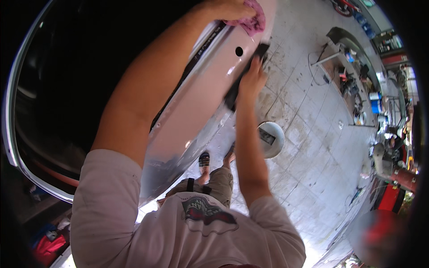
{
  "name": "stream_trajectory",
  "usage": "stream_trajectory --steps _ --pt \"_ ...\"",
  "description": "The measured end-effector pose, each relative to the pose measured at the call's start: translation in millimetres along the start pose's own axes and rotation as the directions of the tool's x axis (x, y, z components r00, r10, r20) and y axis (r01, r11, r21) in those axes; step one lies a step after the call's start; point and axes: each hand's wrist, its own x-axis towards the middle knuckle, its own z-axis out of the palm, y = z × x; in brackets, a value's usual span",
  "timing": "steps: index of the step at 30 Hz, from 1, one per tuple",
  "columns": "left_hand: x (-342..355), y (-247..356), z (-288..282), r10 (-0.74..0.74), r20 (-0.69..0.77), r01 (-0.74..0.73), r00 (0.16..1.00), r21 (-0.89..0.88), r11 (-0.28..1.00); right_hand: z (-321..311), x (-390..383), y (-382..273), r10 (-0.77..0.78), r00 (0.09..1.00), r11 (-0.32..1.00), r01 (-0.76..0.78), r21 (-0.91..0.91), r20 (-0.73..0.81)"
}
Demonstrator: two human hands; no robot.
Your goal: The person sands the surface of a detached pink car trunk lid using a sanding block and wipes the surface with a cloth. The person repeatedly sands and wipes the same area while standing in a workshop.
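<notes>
A pinkish, wet-looking car panel (192, 105) runs diagonally up through the middle, with a round dark hole near its upper part. At the top, my left hand (228, 10) is closed on a crumpled pink cloth (254, 21), which rests on the panel. Lower down on the panel's right side, my right hand (253, 80) grips a long black sanding block (231, 97) that lies along the panel's side. Some of its fingers are hidden behind the hand, and the arm is slightly blurred.
A white bucket (279, 147) with a dark flat piece in it stands on the tiled floor (308, 147), right of my right forearm. Further right is a cluttered workbench (328, 60). The car's dark window (67, 89) fills the left.
</notes>
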Motion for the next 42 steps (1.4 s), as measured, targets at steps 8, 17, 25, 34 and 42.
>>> stream_trajectory --steps 8,17,25,34,42 --pt "4.0 -15.0 -3.5 -0.092 0.042 0.097 0.995 -0.150 0.984 -22.9 -144.1 51.5 -0.185 0.983 0.921 0.176 -0.347 0.007" --pt "17.3 -46.8 -15.0 0.012 -0.064 -0.002 0.998 0.147 0.989 13.8 58.6 16.1 -0.158 0.986 0.927 0.129 -0.353 -0.053" --pt "3.3 -35.1 -13.3 -0.107 -0.151 0.140 0.983 0.229 0.963 -11.6 -92.2 64.4 -0.034 0.998 0.895 0.008 -0.447 -0.049" --pt "6.5 -19.0 0.3 -0.172 -0.158 0.195 0.972 0.145 0.970 15.7 74.8 31.8 -0.167 0.985 0.842 0.164 -0.513 0.041" --pt "8.4 -36.9 -15.6 -0.079 -0.153 0.112 0.985 0.220 0.969 19.3 22.7 53.1 -0.148 0.989 0.892 0.130 -0.432 -0.009"
